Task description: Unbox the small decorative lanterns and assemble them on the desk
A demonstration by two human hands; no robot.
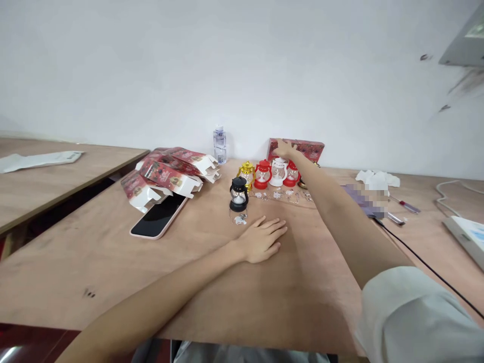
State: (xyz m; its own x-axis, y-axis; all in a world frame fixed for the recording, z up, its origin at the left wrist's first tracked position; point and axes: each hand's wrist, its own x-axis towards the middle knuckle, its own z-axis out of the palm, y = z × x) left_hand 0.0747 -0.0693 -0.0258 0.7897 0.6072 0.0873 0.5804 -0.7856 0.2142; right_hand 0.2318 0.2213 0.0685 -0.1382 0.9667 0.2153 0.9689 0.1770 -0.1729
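Right hand (285,148) at the red box (312,149), left hand (264,239) flat

Red box: one, long and low, at the back of the table (295,307) by the wall (151,65), behind the lantern row.
Right hand: laid over the left part of the box, fingers on it; whether grasping or merely touching, cannot tell.
Left hand: released, palm down on the wood, fingers extended, holding nothing.
Back row, upright: gold lantern (247,174), red lantern (262,174), white lantern (279,172), second red lantern (291,175); another at the right end, mostly hidden by the right forearm (328,196).
Front: black lantern (239,194), upright, just beyond the left hand; small metal pieces (240,220) before it.
Left side: phone (159,219), one end under a heap of cartons (168,171).
Hazards, as judged: drawing the box forward without lifting could topple the row; a low sweep of the right forearm could catch the lanterns at its right end; sliding the left hand forward could scatter the metal pieces or knock the black lantern
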